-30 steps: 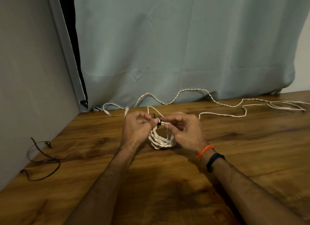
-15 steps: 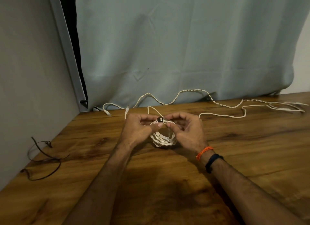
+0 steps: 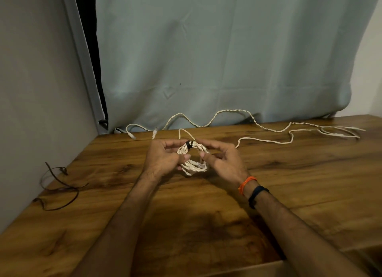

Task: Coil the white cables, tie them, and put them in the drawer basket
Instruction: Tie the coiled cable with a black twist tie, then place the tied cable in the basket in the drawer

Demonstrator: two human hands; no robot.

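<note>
White twisted cable, wound into a small coil (image 3: 193, 160), sits at the centre of the frame, held between both hands just above the brown wooden table (image 3: 289, 194). The left hand (image 3: 163, 159) curls its fingers (image 3: 175, 143) round the coil's left side, thumb pressed toward the loops, and the right hand (image 3: 222, 161) does the same on the right, its forefinger stretched along the top. Both sets of fingers are bent close round the loops, pinching rather than spread. A black tie (image 3: 189, 144) wraps the top of the coil between the two forefingers; the grip on either side probably keeps the turns bunched while the tie is snugged, though whether it is fully fastened cannot be told. A loose tail of white cable rises from the coil toward the upper middle. More white cables (image 3: 227, 111) lie uncoiled along the table's far edge, trailing from the middle to the upper right below the pale curtain (image 3: 227, 60), so coiling work likely remains. A thin dark cord (image 3: 60, 186) lies at the lower left by the wall. No drawer basket or other container is in view, so where the coil will go cannot be seen.
</note>
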